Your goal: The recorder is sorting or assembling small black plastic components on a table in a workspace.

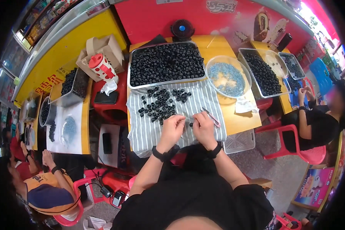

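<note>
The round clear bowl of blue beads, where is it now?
In the head view, the bowl of blue beads sits on the yellow table, right of the large tray of black beads.

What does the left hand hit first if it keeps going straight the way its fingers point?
Most likely the loose black beads scattered on the striped cloth, just ahead of the left hand. Beyond them sits the metal tray full of beads. Depth is unclear in this fisheye view, so the hand might pass above the beads.

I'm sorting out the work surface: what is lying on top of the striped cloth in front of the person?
On the striped cloth lie loose black beads, pink scissors and both hands. The tabletop beneath it is covered.
</note>
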The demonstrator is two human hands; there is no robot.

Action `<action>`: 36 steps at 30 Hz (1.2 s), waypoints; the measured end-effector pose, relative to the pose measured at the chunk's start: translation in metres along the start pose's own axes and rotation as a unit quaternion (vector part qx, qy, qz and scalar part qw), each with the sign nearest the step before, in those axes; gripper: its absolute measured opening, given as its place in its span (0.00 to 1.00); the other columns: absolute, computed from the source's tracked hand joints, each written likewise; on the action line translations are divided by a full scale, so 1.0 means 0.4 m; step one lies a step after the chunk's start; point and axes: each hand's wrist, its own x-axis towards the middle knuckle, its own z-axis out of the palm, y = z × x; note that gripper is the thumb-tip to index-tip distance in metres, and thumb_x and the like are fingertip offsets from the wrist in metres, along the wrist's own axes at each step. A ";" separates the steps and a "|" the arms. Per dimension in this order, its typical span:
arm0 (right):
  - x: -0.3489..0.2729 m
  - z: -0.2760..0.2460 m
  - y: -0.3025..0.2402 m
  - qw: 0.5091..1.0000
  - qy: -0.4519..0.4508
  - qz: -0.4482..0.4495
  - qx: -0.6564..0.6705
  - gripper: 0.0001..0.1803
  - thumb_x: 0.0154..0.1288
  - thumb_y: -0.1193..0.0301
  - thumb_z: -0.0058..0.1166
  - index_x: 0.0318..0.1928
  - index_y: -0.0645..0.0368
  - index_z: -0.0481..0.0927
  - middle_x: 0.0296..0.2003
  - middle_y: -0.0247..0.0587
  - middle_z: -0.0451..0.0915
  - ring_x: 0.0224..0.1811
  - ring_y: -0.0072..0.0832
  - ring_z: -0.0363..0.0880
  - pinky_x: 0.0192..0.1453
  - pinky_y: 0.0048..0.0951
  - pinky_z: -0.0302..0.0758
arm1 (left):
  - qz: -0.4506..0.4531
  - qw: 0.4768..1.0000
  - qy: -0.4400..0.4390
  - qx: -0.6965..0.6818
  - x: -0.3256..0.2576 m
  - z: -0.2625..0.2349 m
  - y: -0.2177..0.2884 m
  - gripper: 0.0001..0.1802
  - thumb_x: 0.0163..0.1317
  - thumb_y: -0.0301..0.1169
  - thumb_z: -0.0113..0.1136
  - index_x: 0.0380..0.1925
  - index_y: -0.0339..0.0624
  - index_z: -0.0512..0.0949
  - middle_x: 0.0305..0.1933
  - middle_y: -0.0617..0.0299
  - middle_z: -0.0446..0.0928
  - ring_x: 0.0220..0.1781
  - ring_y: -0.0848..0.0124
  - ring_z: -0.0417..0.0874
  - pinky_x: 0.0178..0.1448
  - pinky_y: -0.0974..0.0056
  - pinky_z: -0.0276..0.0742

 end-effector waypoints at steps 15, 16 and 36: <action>-0.002 -0.006 0.005 0.995 0.006 0.033 0.090 0.05 0.57 0.85 0.51 0.34 0.64 0.75 0.27 0.44 0.72 0.26 0.36 0.73 0.30 0.31 0.68 | 0.072 0.996 0.014 -0.043 -0.057 0.016 -0.011 0.09 0.61 0.24 0.57 0.41 0.36 0.80 0.36 0.57 0.74 0.33 0.66 0.80 0.35 0.65 0.77; -0.004 -0.008 0.005 0.993 -0.003 0.041 0.111 0.05 0.57 0.84 0.51 0.34 0.65 0.76 0.26 0.42 0.72 0.26 0.32 0.73 0.30 0.29 0.68 | -0.018 0.983 -0.013 -0.183 -0.062 0.000 -0.020 0.11 0.65 0.24 0.55 0.45 0.34 0.81 0.36 0.62 0.77 0.33 0.76 0.79 0.36 0.73 0.75; -0.055 -0.022 -0.148 0.923 -0.093 0.120 0.355 0.04 0.64 0.84 0.52 0.38 0.65 0.78 0.34 0.32 0.77 0.33 0.13 0.74 0.34 0.16 0.69 | -0.099 0.832 -0.076 -0.541 -0.105 -0.057 -0.046 0.10 0.62 0.21 0.60 0.43 0.32 0.79 0.37 0.56 0.82 0.35 0.71 0.84 0.36 0.72 0.78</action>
